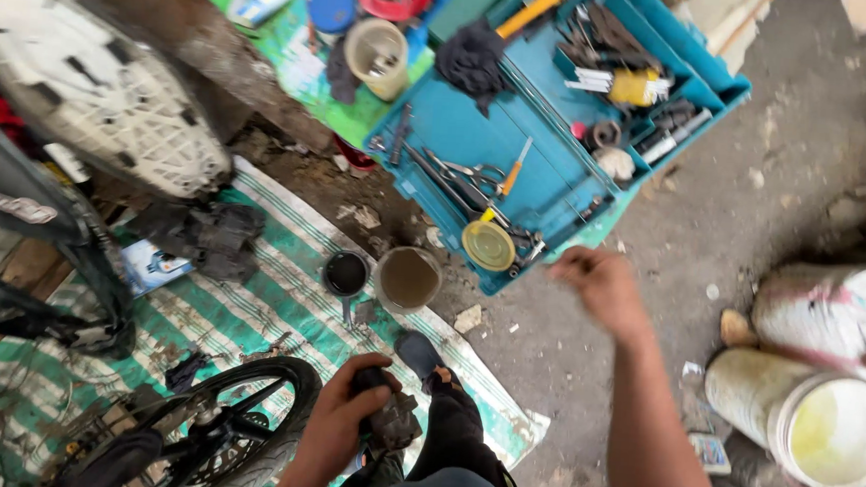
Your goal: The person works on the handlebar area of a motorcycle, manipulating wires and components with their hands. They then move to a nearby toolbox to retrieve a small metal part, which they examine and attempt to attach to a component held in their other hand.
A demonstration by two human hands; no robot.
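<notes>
Bare concrete floor [760,143] runs open on my right, between the teal toolbox [518,168] and the white bucket [822,428]. From the head view, my left hand [342,423] wraps tight around a grimy dark part [392,417] above my knee, beside the bicycle wheel [232,422] on the striped mat [280,284]. My right hand [601,284] hovers loosely curled and empty near the toolbox's front edge.

A green-and-white striped mat [280,294] lies by a teal tool tray [547,180] holding a yellow lid [488,245].
</notes>
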